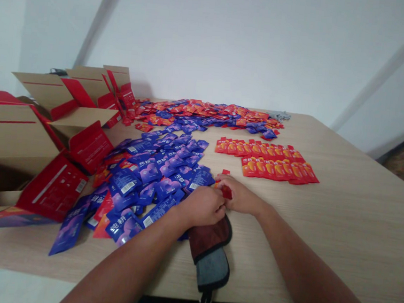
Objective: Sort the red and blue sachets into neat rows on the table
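A red packet (227, 191) is held between the 2 hands, over the near part of the table (350, 230). It is pinched by the fingers of the right hand (241, 196); the fingers of the left hand (204, 206) are curled just beside it, but whether anything is clamped in them cannot be told. On the near side, a dark red and grey fabric piece (211, 242) is partly covered by the left hand. Blue packets (165, 167) are spread to the left, beside unfolded boxes (91, 146). To the right, red-and-orange packets (278, 169) are laid in 2 rows; a mixed heap (209, 110) is piled far off.
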Demonstrator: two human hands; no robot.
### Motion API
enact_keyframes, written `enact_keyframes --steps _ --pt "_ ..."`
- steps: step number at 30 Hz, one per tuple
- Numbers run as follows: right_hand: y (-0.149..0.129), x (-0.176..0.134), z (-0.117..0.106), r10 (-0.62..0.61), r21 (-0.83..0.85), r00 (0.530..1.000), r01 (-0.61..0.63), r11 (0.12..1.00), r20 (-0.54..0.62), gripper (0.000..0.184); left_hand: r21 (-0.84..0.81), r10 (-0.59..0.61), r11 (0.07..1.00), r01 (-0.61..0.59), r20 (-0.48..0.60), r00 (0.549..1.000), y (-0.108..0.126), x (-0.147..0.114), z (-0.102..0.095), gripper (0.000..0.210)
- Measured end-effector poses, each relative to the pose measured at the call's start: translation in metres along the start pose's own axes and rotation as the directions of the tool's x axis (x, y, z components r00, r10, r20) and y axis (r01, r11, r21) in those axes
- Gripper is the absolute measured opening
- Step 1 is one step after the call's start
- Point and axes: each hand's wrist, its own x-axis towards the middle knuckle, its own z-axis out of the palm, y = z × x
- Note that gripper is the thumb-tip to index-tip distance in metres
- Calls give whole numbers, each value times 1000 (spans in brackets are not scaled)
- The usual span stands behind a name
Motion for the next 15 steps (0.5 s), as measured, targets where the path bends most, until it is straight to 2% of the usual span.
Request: enact_keyframes --steps 2,4,6,8,12,15 --pt "0 0 -1 20 19 1000 -20 1000 -18 36 0 -1 1000 1 -7 1000 1 1 0 17" --pt "2 2 -2 47 16 993 -46 999 -105 36 -1 -19 1000 19 -35 999 0 2 -1 14" --pt "5 4 -2 51 -27 978 -57 998 -202 39 1 -58 998 59 -88 994 -1 3 0 14" --pt "9 6 -2 27 -95 968 -52 994 -249 38 7 -103 994 105 -140 985 -4 4 1 16" --pt "15 7 -1 -34 -203 982 -5 979 -185 20 39 -156 986 164 -151 976 -8 5 4 18" --pt "17 8 1 -54 -220 983 14 975 -177 20 49 -163 984 170 -126 979 -8 5 6 19"
